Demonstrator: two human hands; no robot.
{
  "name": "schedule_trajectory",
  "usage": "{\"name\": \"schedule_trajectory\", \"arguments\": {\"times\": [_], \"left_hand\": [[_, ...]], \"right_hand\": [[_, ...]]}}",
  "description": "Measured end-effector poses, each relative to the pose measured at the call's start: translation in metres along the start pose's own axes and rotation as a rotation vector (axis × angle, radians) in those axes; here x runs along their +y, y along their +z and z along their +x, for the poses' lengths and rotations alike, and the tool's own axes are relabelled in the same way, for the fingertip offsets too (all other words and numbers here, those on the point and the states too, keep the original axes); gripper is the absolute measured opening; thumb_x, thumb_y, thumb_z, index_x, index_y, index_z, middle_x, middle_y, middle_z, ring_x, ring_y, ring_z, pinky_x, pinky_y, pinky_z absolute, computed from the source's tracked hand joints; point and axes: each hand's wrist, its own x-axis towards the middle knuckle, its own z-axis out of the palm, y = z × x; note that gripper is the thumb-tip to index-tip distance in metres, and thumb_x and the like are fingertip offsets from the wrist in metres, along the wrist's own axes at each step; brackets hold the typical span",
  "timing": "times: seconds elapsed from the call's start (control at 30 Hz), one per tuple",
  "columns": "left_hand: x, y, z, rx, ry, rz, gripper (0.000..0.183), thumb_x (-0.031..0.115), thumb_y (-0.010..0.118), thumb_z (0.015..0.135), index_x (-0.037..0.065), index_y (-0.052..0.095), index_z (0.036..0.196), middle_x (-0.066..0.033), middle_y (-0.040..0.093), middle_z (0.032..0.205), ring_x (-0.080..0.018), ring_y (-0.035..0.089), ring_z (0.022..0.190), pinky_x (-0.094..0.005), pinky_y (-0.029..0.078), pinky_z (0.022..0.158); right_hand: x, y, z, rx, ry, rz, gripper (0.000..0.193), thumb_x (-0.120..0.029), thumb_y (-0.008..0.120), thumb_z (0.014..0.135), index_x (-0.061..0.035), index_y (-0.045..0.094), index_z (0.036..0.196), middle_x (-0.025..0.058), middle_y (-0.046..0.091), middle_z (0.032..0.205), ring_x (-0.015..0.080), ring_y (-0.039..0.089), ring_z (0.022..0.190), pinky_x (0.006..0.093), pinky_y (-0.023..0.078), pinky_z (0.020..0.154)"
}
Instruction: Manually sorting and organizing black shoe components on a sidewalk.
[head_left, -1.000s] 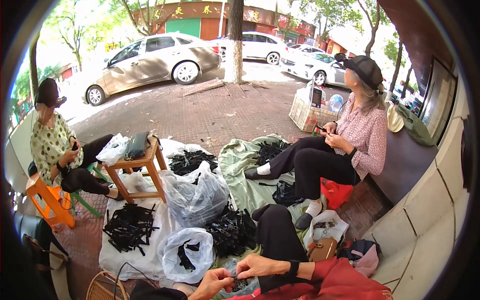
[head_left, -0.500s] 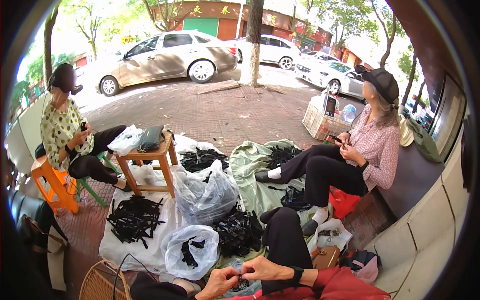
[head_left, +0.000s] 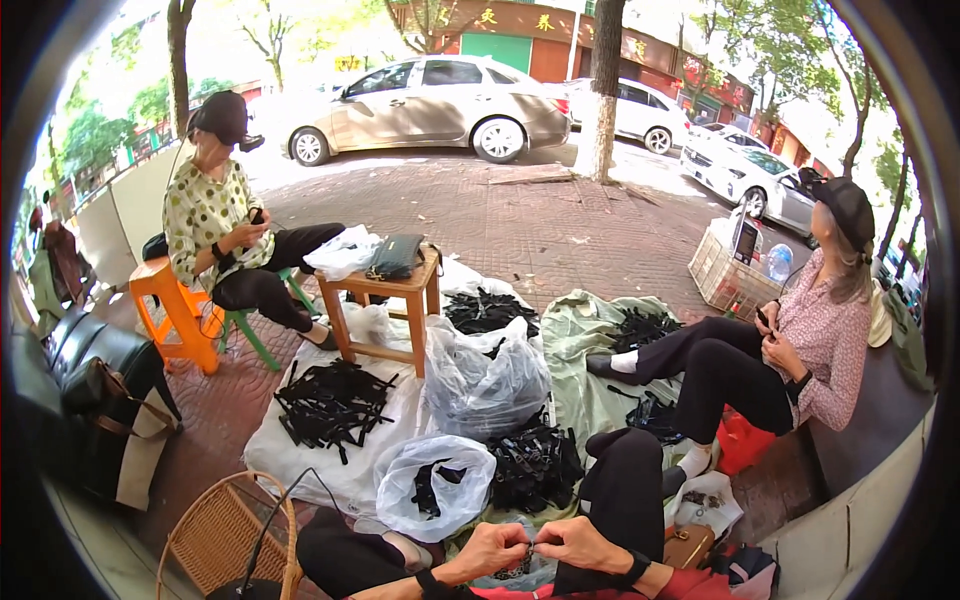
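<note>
My left hand [head_left: 494,551] and my right hand [head_left: 582,546] meet at the fingertips low in the view, both pinched closed. Whatever they pinch is tiny and dark, too small to name. Under them lies a clear plastic bag [head_left: 535,574] with small metal pieces, partly covered by my hands. Just beyond stands an open clear plastic bag [head_left: 397,497] holding a few black straps. To its right is a heap of black straps [head_left: 536,468] with some shiny parts.
More black strap pieces [head_left: 336,402] lie on the white sheet [head_left: 262,445]. A wooden stool [head_left: 384,287] bears a dark pouch. One person [head_left: 215,215] sits left, another [head_left: 820,330] right, each handling small dark items. A wicker chair [head_left: 215,530] stands near my left; a brown bag [head_left: 688,546] near my right.
The view has swung left, so the scene sits further right. My hands stay pinched together. The person on the right has drawn their hands a little apart and lower.
</note>
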Motion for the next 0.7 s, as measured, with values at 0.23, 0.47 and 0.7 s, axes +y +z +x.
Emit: {"name": "schedule_trajectory", "arguments": {"times": [0.23, 0.47, 0.7], "left_hand": [[-0.011, -0.005, -0.001, -0.120, -0.106, -0.290, 0.006, 0.005, 0.052, 0.080, 0.001, 0.053, 0.077, -0.0021, 0.055, 0.061, -0.0077, 0.053, 0.055, -0.0206, 0.043, 0.052], [-0.008, -0.010, 0.008, -0.351, -0.224, -0.383, 0.007, 0.008, 0.052, 0.081, 0.002, 0.053, 0.077, -0.0027, 0.055, 0.063, -0.0085, 0.053, 0.055, -0.0205, 0.043, 0.054], [-0.009, -0.001, 0.002, -0.179, -0.147, -0.237, 0.006, 0.005, 0.051, 0.078, 0.002, 0.053, 0.073, -0.0012, 0.054, 0.057, -0.0067, 0.049, 0.049, -0.0194, 0.038, 0.044]], "right_hand": [[0.001, 0.004, 0.002, -0.064, 0.089, -0.005, 0.017, -0.016, 0.062, 0.072, -0.0011, 0.058, 0.081, 0.0091, 0.059, 0.067, 0.0168, 0.057, 0.062, 0.0263, 0.044, 0.059], [0.007, -0.008, 0.004, -0.240, 0.035, 0.031, 0.017, -0.016, 0.061, 0.073, -0.0010, 0.057, 0.079, 0.0087, 0.058, 0.066, 0.0124, 0.054, 0.059, 0.0267, 0.043, 0.055], [0.012, 0.007, -0.001, -0.118, 0.001, -0.003, 0.015, -0.014, 0.060, 0.073, -0.0009, 0.057, 0.079, 0.0096, 0.057, 0.066, 0.0164, 0.055, 0.058, 0.0276, 0.043, 0.055]]}}
